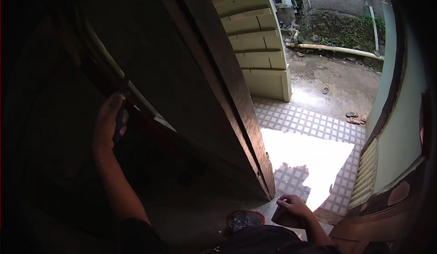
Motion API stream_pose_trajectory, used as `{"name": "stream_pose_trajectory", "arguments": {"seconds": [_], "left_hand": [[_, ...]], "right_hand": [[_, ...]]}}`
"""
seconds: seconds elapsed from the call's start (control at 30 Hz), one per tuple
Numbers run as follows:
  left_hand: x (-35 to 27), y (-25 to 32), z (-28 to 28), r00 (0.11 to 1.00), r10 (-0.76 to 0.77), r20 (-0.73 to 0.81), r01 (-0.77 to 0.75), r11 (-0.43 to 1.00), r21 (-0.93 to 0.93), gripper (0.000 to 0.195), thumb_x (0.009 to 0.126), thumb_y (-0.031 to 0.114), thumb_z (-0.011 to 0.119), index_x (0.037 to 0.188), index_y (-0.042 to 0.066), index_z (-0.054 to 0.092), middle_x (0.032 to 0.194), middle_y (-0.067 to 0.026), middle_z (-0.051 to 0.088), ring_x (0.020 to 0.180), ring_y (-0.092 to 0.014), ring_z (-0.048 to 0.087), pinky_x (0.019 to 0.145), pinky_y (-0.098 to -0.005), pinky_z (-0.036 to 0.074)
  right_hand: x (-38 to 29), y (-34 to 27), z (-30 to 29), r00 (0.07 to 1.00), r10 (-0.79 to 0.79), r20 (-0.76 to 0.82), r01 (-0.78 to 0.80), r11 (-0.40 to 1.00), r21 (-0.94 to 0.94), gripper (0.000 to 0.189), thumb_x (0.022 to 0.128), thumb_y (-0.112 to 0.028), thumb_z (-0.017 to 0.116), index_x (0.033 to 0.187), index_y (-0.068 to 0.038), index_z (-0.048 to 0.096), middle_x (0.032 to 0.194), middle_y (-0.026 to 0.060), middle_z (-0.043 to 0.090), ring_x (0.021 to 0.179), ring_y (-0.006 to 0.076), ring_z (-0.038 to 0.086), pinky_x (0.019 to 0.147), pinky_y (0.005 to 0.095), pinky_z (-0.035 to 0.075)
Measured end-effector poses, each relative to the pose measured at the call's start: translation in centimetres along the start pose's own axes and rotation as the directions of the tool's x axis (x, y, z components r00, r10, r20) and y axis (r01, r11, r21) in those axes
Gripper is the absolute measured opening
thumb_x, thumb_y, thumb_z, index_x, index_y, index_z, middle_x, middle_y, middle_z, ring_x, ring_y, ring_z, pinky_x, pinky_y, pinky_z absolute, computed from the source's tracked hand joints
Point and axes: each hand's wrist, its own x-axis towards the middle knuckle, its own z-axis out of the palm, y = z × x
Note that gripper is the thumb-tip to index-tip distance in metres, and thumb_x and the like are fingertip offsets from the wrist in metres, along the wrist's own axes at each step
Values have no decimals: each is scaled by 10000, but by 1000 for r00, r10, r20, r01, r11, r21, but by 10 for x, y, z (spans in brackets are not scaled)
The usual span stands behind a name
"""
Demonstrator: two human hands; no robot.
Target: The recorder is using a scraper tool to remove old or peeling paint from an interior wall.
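My left hand is raised in the dim area at the left. It grips a hand tool by its dark handle, which has a yellow spot near the top. A thin, blade-like end of the tool points up beside a long pale edge, too dark to name. Low down, near the foot of a wooden door frame, my right hand hangs in front of my body with its fingers curled. Shade hides its palm, so I cannot tell whether something is in it.
A red-rimmed mat lies by my feet. Beyond the doorway are a tiled porch, a cream slatted partition, several sandals and a pale pipe. A pale green wall bounds the right side.
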Motion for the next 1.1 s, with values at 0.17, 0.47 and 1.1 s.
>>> {"name": "stream_pose_trajectory", "arguments": {"seconds": [0.17,0.47,1.1], "left_hand": [[19,10,15,999,24,-21,-22,996,92,470,900,485,533,1144,84,545,516,30,414,390,-33,362,353,-188,282],[12,19,10,1000,12,-9,-12,998,60,443,906,487,522,1084,83,556,528,32,428,399,-32,367,358,-177,292],[11,-32,36,999,30,36,-17,945,-326,460,876,510,560,1046,84,524,549,4,445,395,-69,396,352,-199,317]], "right_hand": [[12,2,2,999,-24,42,25,1000,-19,351,868,-333,613,952,6,653,820,116,670,767,190,627,715,334,481],[14,-4,5,997,-35,65,36,999,-21,331,873,-283,615,948,38,645,827,110,666,786,178,618,727,323,482],[18,5,2,996,-30,78,30,1000,7,366,849,-335,635,921,23,656,790,107,662,746,171,611,694,322,474]]}}
